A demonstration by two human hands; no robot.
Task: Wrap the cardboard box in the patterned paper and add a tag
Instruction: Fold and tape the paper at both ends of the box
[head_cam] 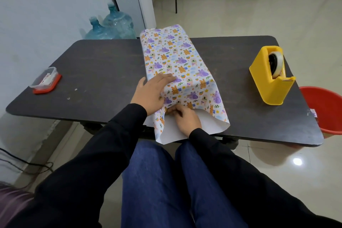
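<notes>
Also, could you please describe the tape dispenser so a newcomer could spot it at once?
Start at the dark table and go to its right end, past the patterned paper. The tape dispenser stands there alone: the only bright yellow thing, with a roll of tape in its top.

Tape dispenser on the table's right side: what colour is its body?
The tape dispenser is bright yellow, seen best in the head view.

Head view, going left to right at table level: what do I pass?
Clear container with red lid → patterned paper → yellow tape dispenser → red bucket.
</notes>
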